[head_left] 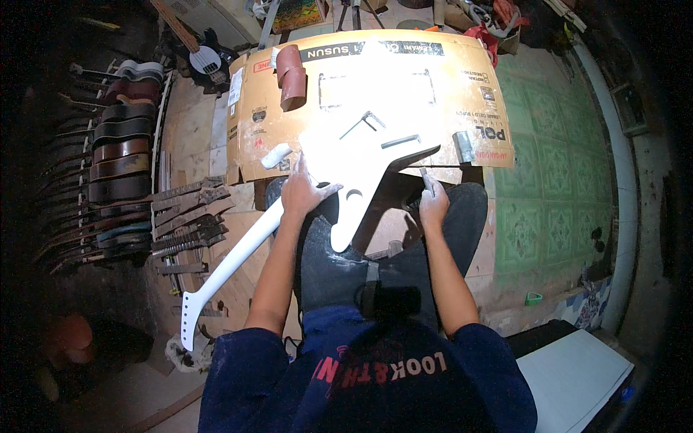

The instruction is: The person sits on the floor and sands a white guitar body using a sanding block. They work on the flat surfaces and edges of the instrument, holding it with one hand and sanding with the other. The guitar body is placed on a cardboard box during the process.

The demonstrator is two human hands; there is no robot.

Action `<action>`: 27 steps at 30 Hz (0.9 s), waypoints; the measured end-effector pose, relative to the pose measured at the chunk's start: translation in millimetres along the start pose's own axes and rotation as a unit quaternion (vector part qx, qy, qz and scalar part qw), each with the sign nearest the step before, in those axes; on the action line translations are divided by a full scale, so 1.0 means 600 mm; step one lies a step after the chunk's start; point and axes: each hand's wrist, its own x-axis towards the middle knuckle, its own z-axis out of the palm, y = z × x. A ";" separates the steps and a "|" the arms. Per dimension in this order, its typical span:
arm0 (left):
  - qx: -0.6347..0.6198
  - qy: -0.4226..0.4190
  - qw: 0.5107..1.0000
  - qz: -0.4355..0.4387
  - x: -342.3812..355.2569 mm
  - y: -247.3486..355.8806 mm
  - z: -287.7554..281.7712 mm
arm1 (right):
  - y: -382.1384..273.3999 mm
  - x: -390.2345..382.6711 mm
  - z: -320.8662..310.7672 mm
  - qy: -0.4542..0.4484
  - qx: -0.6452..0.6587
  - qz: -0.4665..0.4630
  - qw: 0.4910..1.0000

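A white, angular electric guitar (345,198) lies across my lap and the cardboard, its long neck pointing down to the left. The body has black-edged cutouts and a round hole, and glare washes out its upper part. My left hand (307,193) grips the body where the neck joins, thumb over the face and fingers along the edge. To the right of the body, apart from it, my right hand (434,206) is closed on a small grey piece (424,173), perhaps folded sandpaper. White dust coats both hands.
Cardboard (245,144) covers the work surface, bearing reddish-brown sandpaper rolls (292,86), a whitish crumpled roll (276,155) and a grey block (463,146). Several guitars stand in a rack (123,151) at left, beside loose necks (191,209). A dark bass (207,61) lies beyond.
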 end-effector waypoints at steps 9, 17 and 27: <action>-0.070 -0.036 0.996 -0.033 0.009 -0.019 0.005 | 0.012 0.001 0.009 0.005 -0.028 -0.021 0.999; -0.004 -0.067 0.997 -0.040 0.000 -0.004 -0.017 | -0.051 -0.029 -0.008 -0.069 -0.089 -0.217 0.970; -0.039 -0.077 0.995 -0.042 0.007 -0.007 -0.014 | -0.147 -0.161 0.033 -0.347 -0.212 -0.390 0.826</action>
